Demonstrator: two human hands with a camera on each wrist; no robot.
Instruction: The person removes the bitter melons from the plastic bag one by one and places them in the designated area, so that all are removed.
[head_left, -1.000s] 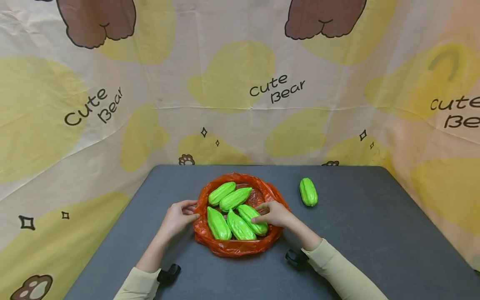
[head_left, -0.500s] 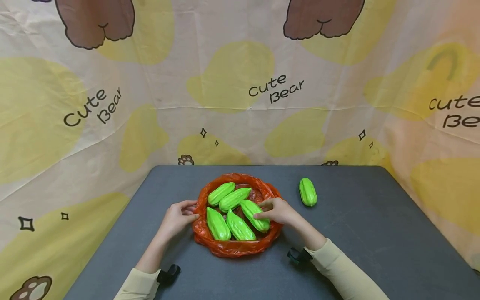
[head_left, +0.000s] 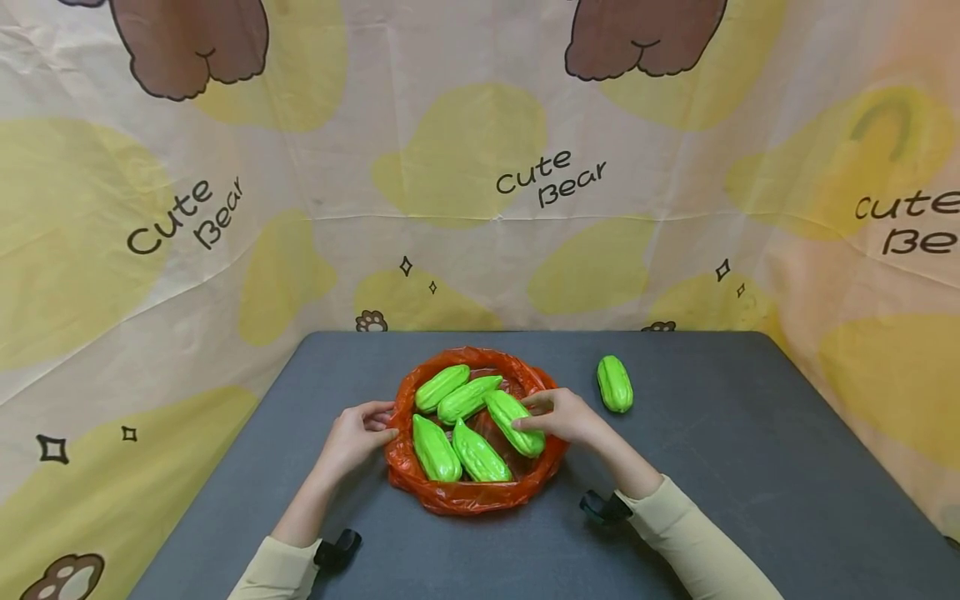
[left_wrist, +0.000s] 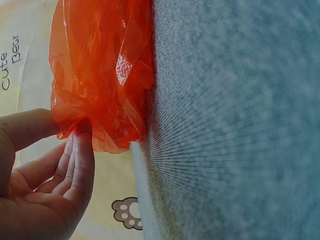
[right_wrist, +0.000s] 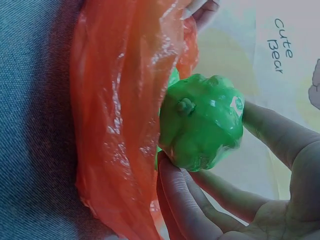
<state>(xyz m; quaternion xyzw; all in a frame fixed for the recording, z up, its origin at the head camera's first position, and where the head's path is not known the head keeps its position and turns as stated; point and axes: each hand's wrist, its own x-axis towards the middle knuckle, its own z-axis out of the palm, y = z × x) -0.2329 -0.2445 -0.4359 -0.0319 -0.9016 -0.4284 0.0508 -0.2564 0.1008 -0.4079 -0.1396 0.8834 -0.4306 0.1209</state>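
Green gourd [right_wrist: 202,125] sits between the right grip's [head_left: 568,417] thumb [head_left: 532,423] and fingers [right_wrist: 184,200].

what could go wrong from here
The right grip pinches a glossy bitter melon, which might slip back into the red plastic bag. The melon is close to the bag's rim, so it could snag there. The left grip pinches the bag's thin edge, which might tear if tugged.

1. Bag [head_left: 472,499] sits on table [head_left: 750,450], four gourds [head_left: 480,456] inside.
2. Left hand [head_left: 356,435]: bag's nine o'clock.
3. Right hand [head_left: 567,416] holds fifth gourd [head_left: 512,421]: three o'clock.
4. Loose gourd [head_left: 615,384]: outside, two o'clock.
5. Backdrop [head_left: 450,250]: twelve o'clock, behind table.
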